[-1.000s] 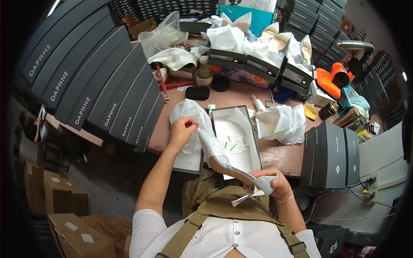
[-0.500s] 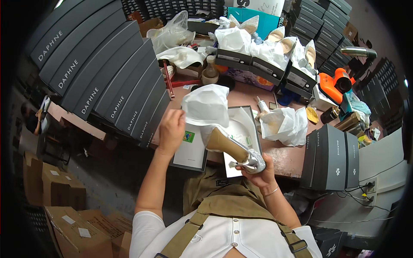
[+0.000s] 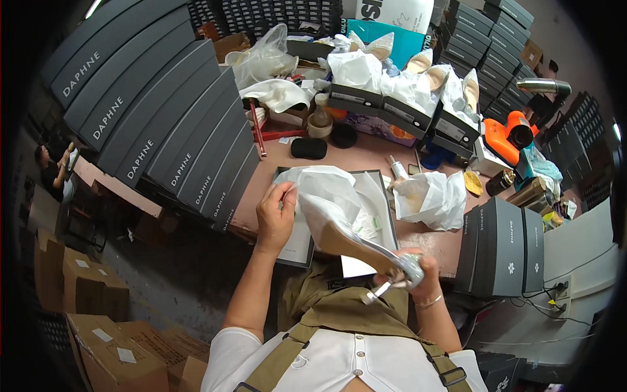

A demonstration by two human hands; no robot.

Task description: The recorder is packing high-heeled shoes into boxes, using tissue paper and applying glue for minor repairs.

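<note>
My right hand [image 3: 426,279] grips the heel end of a silver high-heeled shoe [image 3: 356,249], its tan sole turned up and its slim heel pointing down toward me. White tissue paper [image 3: 326,186] covers the toe of the shoe. My left hand [image 3: 277,215] pinches the left edge of that paper between thumb and fingers. Below them lies an open dark shoebox [image 3: 388,212] lined with white paper, with a small printed card [image 3: 368,227] in it. The box lid [image 3: 297,245] shows partly under my left hand. A tissue-wrapped bundle [image 3: 428,199] rests right of the box.
Tall stacks of dark shoeboxes [image 3: 150,98] rise at the left; a few more boxes [image 3: 506,245] stand at the right. At the back are open boxes with pale shoes [image 3: 418,98]. A black pad [image 3: 309,149], glue bottle [image 3: 397,168] and orange heat gun [image 3: 509,130] lie around. Another person [image 3: 55,170] is far left.
My right hand has drawn the shoe's heel nearer to me and rightward. The tissue paper now drapes over the toe, and my left hand has moved slightly nearer, keeping its edge.
</note>
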